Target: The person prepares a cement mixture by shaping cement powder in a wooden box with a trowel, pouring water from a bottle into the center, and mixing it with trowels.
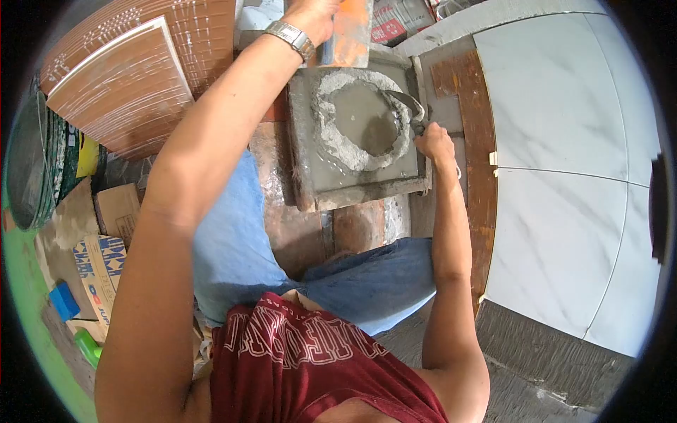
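Observation:
A square wooden mixing tray stands in front of me with a ring of grey cement powder around a pool of water. My right hand is closed on the handle of a trowel, whose blade rests at the ring's right side. At the top of the view my left hand, below a metal watch strap, is closed on the handle of a flat, mortar-stained orange float, raised over the tray's far edge.
Marbled white tiles lie at the right beside a brown wooden strip. Brown tiles lean at the upper left. A dark bucket, cardboard and a blue block are at the left. A cement bag lies behind the tray.

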Tool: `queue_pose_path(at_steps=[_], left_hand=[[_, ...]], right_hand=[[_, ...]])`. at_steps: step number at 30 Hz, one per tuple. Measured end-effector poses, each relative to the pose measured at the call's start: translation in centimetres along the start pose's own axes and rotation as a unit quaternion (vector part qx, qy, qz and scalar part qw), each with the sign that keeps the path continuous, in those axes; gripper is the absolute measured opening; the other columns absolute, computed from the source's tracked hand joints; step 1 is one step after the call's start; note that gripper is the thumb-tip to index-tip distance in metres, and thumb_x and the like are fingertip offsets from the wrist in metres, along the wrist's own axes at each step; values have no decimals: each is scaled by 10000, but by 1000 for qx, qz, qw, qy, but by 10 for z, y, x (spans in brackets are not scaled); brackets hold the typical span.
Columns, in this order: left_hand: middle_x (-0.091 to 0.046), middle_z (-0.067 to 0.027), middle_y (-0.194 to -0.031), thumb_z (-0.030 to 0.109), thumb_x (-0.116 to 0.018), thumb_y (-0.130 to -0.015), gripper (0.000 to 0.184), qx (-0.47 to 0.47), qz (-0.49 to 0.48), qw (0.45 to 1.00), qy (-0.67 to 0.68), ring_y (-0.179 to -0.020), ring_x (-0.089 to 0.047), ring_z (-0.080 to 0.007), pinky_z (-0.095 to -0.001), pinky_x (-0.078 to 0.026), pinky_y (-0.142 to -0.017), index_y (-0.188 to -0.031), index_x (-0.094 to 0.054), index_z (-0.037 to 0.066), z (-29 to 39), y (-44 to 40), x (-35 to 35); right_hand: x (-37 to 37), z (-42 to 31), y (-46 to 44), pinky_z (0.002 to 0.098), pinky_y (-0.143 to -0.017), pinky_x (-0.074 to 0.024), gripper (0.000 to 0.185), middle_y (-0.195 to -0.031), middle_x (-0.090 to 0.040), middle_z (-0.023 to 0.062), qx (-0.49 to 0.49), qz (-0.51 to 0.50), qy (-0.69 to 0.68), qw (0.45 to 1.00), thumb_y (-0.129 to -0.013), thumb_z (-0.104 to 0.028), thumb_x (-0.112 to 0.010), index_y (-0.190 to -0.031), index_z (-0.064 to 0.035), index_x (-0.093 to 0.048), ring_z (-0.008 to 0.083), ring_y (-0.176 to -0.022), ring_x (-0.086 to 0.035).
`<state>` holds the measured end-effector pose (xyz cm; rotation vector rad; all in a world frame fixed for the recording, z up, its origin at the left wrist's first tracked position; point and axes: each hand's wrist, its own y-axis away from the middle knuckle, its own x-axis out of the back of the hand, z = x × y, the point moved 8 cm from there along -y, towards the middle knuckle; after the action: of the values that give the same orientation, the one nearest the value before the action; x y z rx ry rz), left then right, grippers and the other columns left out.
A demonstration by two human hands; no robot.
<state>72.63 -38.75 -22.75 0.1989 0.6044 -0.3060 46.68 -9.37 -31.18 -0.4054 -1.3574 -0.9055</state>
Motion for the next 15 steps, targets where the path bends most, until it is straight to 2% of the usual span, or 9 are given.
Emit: queue_pose_path(at_steps=[1,7,10,14,15], left_hand=[[-608,-160,-1005,-25,-511,-771,383,-1,20,1000,-10,-862,-599,-236,-349,-510,-695,-1148,-539,-85,-2,-2,3],[-641,-164,-962,-7,-547,-777,346,-23,-8,1000,-16,-839,-636,-239,-357,-523,-672,-1109,-568,-101,-9,-7,6],[-653,-182,-963,3,-557,-789,326,-17,-9,1000,-22,-833,-653,-244,-365,-537,-663,-1094,-578,-111,-8,-12,12],[-653,-187,-958,12,-559,-807,316,-24,-6,1000,-4,-806,-657,-246,-355,-544,-645,-1100,-576,-107,-8,-13,10],[-636,-202,-1020,26,-567,-822,369,-22,-9,1000,-9,-878,-651,-264,-378,-550,-707,-1166,-535,-104,-9,-15,10]], right_hand=[[2,-6,0,487,-953,-510,436,-1134,-669,272,8,2,7,1000,-781,-276,-685,-1112,4,-641,416,-1123,-633],[-6,-20,-31,482,-958,-514,468,-1182,-658,266,18,-27,36,999,-779,-304,-685,-1137,-4,-652,421,-1120,-637],[-3,-26,-43,445,-975,-520,409,-1227,-660,232,-8,-37,56,998,-799,-201,-631,-1163,-22,-686,373,-1158,-639],[5,-31,-51,442,-995,-508,430,-1256,-650,221,-5,-28,58,998,-810,-210,-624,-1193,-26,-679,370,-1180,-628],[6,-31,-55,441,-998,-506,431,-1263,-648,217,-11,-30,59,998,-812,-212,-622,-1197,-27,-679,368,-1185,-626]])
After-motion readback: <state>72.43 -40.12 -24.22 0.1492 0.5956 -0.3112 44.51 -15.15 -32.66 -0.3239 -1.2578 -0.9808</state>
